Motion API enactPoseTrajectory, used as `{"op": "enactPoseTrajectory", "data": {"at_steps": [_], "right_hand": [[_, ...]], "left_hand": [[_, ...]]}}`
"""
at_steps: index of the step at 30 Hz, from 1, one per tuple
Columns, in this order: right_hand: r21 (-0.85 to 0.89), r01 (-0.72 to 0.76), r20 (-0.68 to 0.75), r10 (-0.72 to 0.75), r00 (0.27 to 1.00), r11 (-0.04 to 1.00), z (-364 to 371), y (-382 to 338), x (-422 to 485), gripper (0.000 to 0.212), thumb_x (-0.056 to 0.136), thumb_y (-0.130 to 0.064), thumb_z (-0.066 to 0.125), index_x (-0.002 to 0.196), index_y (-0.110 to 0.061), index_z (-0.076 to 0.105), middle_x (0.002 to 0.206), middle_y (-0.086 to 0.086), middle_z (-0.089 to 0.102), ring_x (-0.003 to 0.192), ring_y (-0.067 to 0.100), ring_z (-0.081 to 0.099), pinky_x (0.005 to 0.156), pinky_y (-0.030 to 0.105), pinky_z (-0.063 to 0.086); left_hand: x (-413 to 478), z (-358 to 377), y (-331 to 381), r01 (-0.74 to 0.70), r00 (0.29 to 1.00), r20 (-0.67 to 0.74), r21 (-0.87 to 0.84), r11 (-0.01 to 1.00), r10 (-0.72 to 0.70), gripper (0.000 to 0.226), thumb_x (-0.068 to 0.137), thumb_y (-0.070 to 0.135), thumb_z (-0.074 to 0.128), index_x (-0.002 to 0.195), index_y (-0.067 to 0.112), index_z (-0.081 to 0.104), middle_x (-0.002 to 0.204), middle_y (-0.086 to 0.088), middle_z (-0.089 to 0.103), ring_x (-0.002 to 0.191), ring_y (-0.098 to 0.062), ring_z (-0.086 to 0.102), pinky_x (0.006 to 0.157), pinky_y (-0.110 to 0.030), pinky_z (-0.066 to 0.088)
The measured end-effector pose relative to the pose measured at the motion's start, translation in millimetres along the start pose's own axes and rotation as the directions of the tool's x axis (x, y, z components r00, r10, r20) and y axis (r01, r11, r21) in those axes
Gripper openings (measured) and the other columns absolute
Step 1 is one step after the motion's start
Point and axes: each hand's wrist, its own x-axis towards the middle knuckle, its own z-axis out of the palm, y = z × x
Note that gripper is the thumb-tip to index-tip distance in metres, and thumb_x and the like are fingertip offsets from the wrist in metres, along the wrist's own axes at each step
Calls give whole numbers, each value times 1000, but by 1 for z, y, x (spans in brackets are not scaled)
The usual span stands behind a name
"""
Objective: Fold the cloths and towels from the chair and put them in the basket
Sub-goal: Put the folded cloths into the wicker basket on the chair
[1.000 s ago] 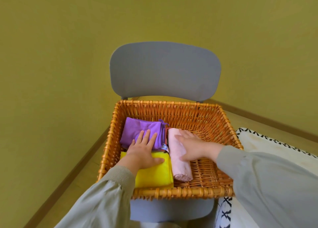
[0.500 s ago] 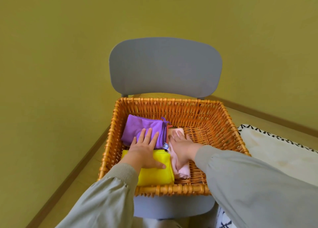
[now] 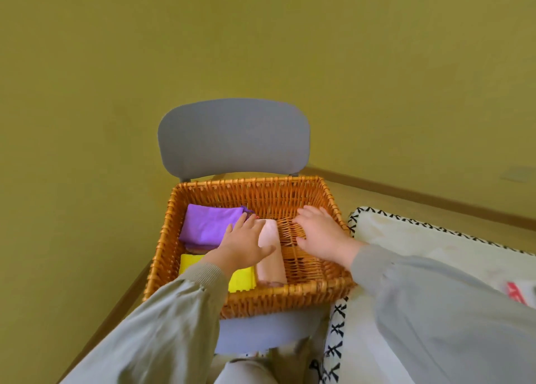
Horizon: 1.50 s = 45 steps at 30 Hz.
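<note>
A wicker basket (image 3: 249, 193) stands on the seat of a grey chair (image 3: 233, 138). Inside it lie a folded purple cloth (image 3: 207, 224) at the back left, a folded yellow cloth (image 3: 240, 279) at the front left and a folded pink towel (image 3: 271, 253) in the middle. My left hand (image 3: 242, 243) lies flat with spread fingers across the pink towel and the edge of the purple cloth. My right hand (image 3: 319, 232) rests with loose fingers on the bare wicker bottom at the right, holding nothing.
A white rug with black stitched trim (image 3: 406, 238) lies on the floor to the right of the chair. An olive wall and a wooden baseboard (image 3: 406, 189) run behind. My grey sleeves fill the lower part of the view.
My right hand has left the pink towel and moved right onto the bare basket bottom. My left hand has shifted right onto the pink towel. The view has pulled back.
</note>
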Motion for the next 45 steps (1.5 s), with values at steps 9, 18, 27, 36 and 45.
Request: {"op": "enactPoseTrajectory", "data": {"at_steps": [9, 18, 27, 36, 45], "right_hand": [[119, -145, -261, 171, 950, 982, -41, 71, -93, 45, 89, -13, 49, 133, -12, 50, 149, 7, 37, 141, 22, 23, 118, 37, 9], [316, -362, -285, 452, 845, 877, -12, 156, -192, 40, 85, -8, 49, 124, -8, 55, 133, 6, 52, 129, 23, 38, 108, 27, 24], [321, -754, -133, 815, 564, 574, 28, 235, -278, 48, 91, -27, 47, 135, -8, 43, 145, 13, 33, 134, 31, 28, 108, 36, 25], [680, -728, 102, 972, 211, 87, 35, 290, -317, 43, 91, -41, 43, 121, -11, 52, 114, 15, 61, 99, 36, 61, 92, 44, 50], [598, -800, 282, 919, 275, 55, 39, 315, -324, 52, 89, -28, 59, 134, -7, 45, 130, 13, 55, 119, 34, 51, 98, 36, 40]], "left_hand": [[-22, -11, 127, -296, 935, -195, 27, 955, 295, 58, 93, 44, 50, 142, 15, 40, 150, -5, 36, 140, -21, 27, 114, -33, 19], [-34, 30, 236, -412, 896, -113, 143, 900, 429, 55, 92, 18, 46, 146, 16, 34, 156, -3, 25, 146, -20, 8, 118, -33, 7], [-41, 95, 313, -373, 917, 153, -1, 928, 368, 60, 94, 21, 47, 150, 19, 24, 157, -1, 21, 144, -19, 15, 115, -34, 18], [-57, 150, 332, -299, 894, 396, 176, 938, 211, 76, 97, 37, 46, 151, 32, -7, 159, -1, -2, 146, -29, 2, 114, -52, 22], [-55, 171, 335, -346, 870, 450, 264, 900, 203, 77, 93, 43, 53, 149, 39, 1, 157, -4, -5, 142, -32, 5, 100, -55, 39]]}}
